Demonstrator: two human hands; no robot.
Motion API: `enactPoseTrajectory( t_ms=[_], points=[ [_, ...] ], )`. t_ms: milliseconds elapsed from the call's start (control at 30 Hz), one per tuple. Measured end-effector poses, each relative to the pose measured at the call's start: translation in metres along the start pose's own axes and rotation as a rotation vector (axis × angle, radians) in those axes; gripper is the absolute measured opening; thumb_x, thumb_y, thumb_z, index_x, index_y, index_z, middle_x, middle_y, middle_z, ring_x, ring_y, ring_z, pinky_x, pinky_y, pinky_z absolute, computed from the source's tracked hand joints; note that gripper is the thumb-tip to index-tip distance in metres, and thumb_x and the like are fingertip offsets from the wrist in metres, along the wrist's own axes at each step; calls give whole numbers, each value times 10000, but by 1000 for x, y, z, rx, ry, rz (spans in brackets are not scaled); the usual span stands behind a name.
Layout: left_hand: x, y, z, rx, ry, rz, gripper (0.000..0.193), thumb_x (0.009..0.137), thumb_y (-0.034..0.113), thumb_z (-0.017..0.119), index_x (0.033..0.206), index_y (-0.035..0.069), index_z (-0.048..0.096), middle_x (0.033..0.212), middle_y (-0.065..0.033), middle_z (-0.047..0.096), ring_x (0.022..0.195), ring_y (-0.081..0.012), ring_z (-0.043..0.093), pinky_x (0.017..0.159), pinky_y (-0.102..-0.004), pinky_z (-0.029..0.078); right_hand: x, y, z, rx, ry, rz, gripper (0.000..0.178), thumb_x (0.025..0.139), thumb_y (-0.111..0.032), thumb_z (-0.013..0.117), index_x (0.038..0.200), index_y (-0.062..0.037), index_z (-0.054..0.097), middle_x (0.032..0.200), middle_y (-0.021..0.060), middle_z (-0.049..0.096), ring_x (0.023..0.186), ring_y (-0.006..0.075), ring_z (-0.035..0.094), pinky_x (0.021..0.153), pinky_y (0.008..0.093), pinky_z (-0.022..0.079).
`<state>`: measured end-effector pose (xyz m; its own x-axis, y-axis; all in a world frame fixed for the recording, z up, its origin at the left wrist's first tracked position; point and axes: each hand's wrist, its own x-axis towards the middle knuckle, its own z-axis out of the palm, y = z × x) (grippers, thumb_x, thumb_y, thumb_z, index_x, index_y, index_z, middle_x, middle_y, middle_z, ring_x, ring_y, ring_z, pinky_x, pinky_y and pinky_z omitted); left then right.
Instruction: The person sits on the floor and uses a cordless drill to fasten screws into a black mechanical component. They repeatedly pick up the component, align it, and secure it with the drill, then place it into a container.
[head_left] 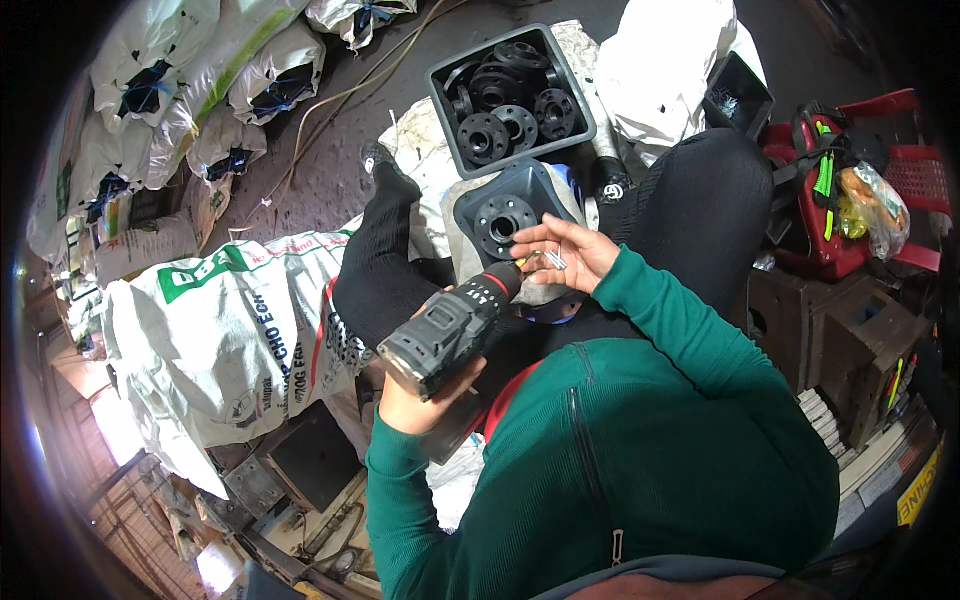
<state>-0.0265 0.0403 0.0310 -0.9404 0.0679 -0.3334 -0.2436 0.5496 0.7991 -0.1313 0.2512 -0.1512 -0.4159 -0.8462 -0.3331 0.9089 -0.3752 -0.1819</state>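
The left hand [420, 400] is closed around the handle of a cordless drill [455, 325], its grip wrapped tight; the drill is dark grey with a red band near the chuck, and its nose points up and to the right toward the right hand [565, 250]. That hand is open, palm up, fingers spread, with a few small silver screws [550, 260] lying loose on it; it does not close on anything. The drill's tip sits just beside those screws. Right behind the open hand a grey square plate [515, 200] rests on the person's lap, and a black round flange [497, 225] with a ring of holes lies on it. Beyond it, on the floor, a dark bin [445, 110] holds more black flanges. A white printed sack [230, 320] lies to the left, and a red crate [900, 170] stands to the right with green-handled tools.
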Motion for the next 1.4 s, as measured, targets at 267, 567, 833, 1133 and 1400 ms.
enactPoseTrajectory(
  t_ms=[267,567,833,1133,1400],
  points=[
    [-14,-8,-11,6,-20,-166,469,792,25,717,1228,32,543,953,-61,665,862,-159,638,766,-316,513,1,7,2,-8,177,-3,176,928,-101,578,1073,-2,596,955,94,657,866,160,672,713,262,607],
    [-5,-5,-10,-51,-10,-170,560,740,75,756,1245,14,522,1127,-120,609,997,-217,610,876,-342,481,6,15,-4,71,180,-7,166,922,-108,593,1060,-16,599,920,77,660,793,143,676,690,262,607],
    [11,6,-10,290,-93,41,621,694,48,735,1267,8,501,1295,-173,522,1146,-307,568,976,-371,450,7,18,0,-18,285,30,204,922,-157,607,1075,-21,598,887,50,645,730,104,650,666,239,596],
    [41,-9,-3,312,-77,70,546,707,61,726,1219,-1,546,1253,-177,565,1098,-309,602,941,-355,466,16,45,-45,-482,568,7,361,819,-277,734,1079,-47,634,691,-1,572,607,64,511,511,228,410],
    [70,-12,7,299,-158,-3,555,736,85,694,1260,44,517,1214,-154,593,1044,-310,633,882,-352,500,48,62,-59,-639,585,-161,280,826,-244,717,949,-3,649,626,-11,557,564,58,460,526,252,360]
  ],
)
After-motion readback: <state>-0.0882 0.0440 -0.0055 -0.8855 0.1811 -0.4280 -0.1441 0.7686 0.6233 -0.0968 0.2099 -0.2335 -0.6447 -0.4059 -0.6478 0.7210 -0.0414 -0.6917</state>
